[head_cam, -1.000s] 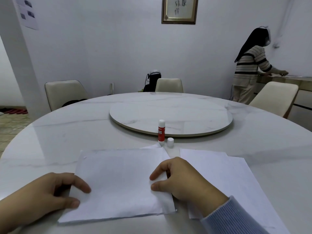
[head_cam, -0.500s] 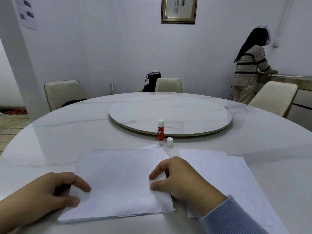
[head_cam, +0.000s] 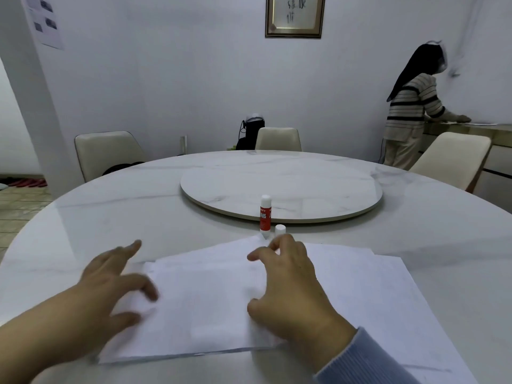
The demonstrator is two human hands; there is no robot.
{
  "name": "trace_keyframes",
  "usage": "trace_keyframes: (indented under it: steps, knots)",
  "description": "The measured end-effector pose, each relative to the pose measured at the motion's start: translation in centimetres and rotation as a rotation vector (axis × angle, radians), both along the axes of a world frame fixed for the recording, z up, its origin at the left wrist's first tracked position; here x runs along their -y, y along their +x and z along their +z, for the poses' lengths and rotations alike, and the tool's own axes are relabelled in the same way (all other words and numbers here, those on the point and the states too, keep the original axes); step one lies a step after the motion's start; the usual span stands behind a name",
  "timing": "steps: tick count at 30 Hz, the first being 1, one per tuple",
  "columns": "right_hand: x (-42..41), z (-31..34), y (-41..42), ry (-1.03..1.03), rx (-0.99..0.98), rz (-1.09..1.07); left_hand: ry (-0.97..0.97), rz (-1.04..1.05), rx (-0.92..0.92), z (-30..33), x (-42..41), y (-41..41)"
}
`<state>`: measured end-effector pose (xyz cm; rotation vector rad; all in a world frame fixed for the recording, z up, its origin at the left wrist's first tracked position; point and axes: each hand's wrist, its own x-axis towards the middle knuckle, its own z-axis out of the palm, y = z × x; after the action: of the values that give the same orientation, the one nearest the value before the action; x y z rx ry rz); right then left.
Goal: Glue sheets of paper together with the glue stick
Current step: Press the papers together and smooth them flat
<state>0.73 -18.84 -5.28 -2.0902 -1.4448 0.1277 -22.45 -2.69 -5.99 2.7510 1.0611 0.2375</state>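
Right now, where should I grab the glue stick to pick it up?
Grab the glue stick around its red middle, coming from the near right side. It stands upright with its cap off beside it, so stay below the white top, which may be sticky.

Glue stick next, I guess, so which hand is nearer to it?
Right. The right hand has its fingertips just short of the glue stick; the left hand lies farther off, toward the near left.

glue stick point(head_cam: 265, 216) upright behind paper stack point(head_cam: 205, 306), cap point(head_cam: 280, 229) beside it
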Motion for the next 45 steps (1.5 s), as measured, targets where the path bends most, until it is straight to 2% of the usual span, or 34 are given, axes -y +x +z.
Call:
trace_keyframes:
  steps: [2,3,5,8,10,15,31,35,41,45]
  knots:
    - [-0.9,-0.3,-0.9,0.07,0.052,0.027,0.032,-0.015,0.255,-0.1,2.2,2.8]
    - [-1.4,-0.7,-1.4,0.066,0.048,0.043,0.037,-0.019,0.297,-0.5,3.2,4.2]
    - [-2.5,-1.6,-1.8,-0.027,0.068,0.08,0.017,0.021,0.242,-1.9,4.4,6.3]
    - [-3.3,-3.2,-1.2,-0.254,0.12,0.08,-0.025,0.095,0.053,-2.8,4.7,6.8]
    - [-3.6,-3.7,-0.8,-0.317,0.14,0.06,-0.01,0.101,-0.018,-2.8,4.5,6.6]
    - [-3.3,-3.7,-0.3,-0.335,0.154,0.043,0.025,0.127,-0.069,-2.8,4.5,6.4]
    - [-2.3,-3.8,0.2,-0.368,0.201,-0.015,0.017,0.29,-0.063,-3.0,3.7,5.5]
    - [-2.3,-3.6,0.2,-0.327,0.185,-0.029,0.026,0.3,-0.045,-3.0,3.7,5.4]
    - [-2.4,-2.8,0.2,-0.134,0.141,-0.072,0.01,0.338,-0.01,-3.2,3.6,5.5]
    - [-2.0,-2.2,0.2,0.052,-0.148,-0.067,-0.001,0.357,0.021,-3.3,3.6,5.6]
